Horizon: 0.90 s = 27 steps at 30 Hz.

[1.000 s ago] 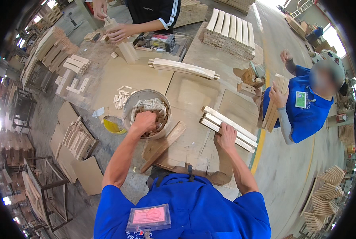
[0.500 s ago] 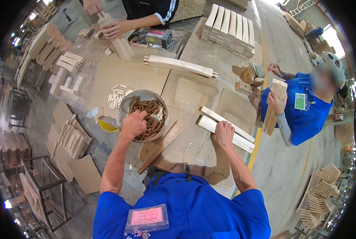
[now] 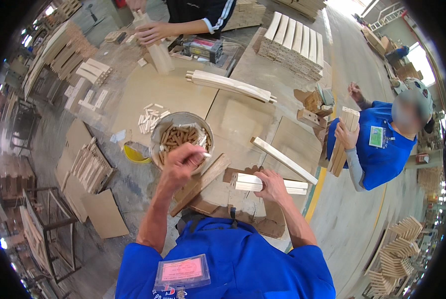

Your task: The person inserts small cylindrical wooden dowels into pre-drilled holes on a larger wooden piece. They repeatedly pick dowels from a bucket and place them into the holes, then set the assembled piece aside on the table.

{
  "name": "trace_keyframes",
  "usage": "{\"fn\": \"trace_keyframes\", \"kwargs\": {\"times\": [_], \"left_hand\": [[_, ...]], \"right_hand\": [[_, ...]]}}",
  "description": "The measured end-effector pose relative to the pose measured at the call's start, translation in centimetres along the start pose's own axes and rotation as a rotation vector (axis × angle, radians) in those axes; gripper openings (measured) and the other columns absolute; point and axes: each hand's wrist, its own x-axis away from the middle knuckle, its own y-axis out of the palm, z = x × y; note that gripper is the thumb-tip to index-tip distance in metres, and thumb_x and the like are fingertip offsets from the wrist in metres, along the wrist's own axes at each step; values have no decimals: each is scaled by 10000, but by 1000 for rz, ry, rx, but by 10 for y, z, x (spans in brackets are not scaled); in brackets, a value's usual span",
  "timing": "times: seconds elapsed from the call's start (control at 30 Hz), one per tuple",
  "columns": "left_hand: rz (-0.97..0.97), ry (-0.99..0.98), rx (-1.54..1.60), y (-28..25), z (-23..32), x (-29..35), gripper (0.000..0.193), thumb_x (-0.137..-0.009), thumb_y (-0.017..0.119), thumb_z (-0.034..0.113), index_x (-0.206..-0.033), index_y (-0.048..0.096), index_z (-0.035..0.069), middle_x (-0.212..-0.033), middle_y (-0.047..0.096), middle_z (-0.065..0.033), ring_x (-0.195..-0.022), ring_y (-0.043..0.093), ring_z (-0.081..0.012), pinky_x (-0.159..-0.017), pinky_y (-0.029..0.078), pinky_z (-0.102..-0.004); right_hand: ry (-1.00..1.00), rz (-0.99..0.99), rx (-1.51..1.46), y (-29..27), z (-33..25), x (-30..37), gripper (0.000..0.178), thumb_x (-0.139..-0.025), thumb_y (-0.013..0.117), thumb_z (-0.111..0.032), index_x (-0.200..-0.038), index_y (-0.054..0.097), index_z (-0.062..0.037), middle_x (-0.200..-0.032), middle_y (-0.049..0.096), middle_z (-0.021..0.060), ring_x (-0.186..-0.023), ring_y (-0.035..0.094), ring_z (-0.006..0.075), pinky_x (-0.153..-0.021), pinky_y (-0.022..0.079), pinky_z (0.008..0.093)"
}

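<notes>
Left hand (image 3: 181, 163): thumb and forefinger fingers pinched nearly together on one pale dowel (image 3: 206, 155), over the near rim of the bucket (image 3: 168, 122). Right hand (image 3: 273, 185): fingers wrapped over pale wooden bars (image 3: 248, 183) near mid-length, closed to their width; exact count hidden under the grip. Bars sit by the counter's (image 3: 238, 115) near edge, toward its right corner; cannot tell if they touch the surface.

Handling, by judgement: bars stiff, modest weight, smooth faces, may slide on one another; hold across the middle, squeezing them together. Dowel very light, rigid, easily dropped; pinch at one end, leaving the other free.

Bars' long axis runs nearly along the near edge, end faces toward the left. Dowel's free end points right. Loose bar (image 3: 284, 160) beyond lies slantwise, its nearer end toward the right edge.
</notes>
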Motion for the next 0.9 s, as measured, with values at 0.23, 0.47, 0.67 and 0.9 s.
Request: {"fn": "trace_keyframes", "kwargs": {"times": [0.23,0.47,0.67,0.9], "left_hand": [[-271,4,103,35,42,46,113,-1004,632,87,-1079,664,9,-950,713,-95,-855,657,-188,-795,523,-329],[-260,265,-165,24,70,63,143,-937,662,26,-1080,658,39,-883,657,-138,-772,669,-314,-681,531,-379],[-346,252,-577,1,93,75,171,-861,657,26,-1023,606,45,-847,589,-147,-751,632,-385,-614,493,-453],[-385,221,-364,-8,69,55,138,-807,623,-8,-942,602,9,-863,610,-173,-812,636,-410,-692,509,-466]], "right_hand": [[-193,201,-363,-37,-69,32,691,-552,895,-112,-1215,701,-89,-1166,698,102,-1043,659,294,-902,547,398],[-240,216,-460,-41,-95,39,699,-551,908,-132,-1218,704,-97,-1171,697,102,-1043,656,307,-900,544,404],[-258,132,-460,-45,-120,34,642,-558,907,-153,-1167,720,-71,-1099,700,110,-1014,671,293,-872,552,390],[-99,-77,-609,-46,-134,29,685,-562,909,-181,-1193,717,4,-1016,735,103,-904,704,201,-850,549,337]]}}
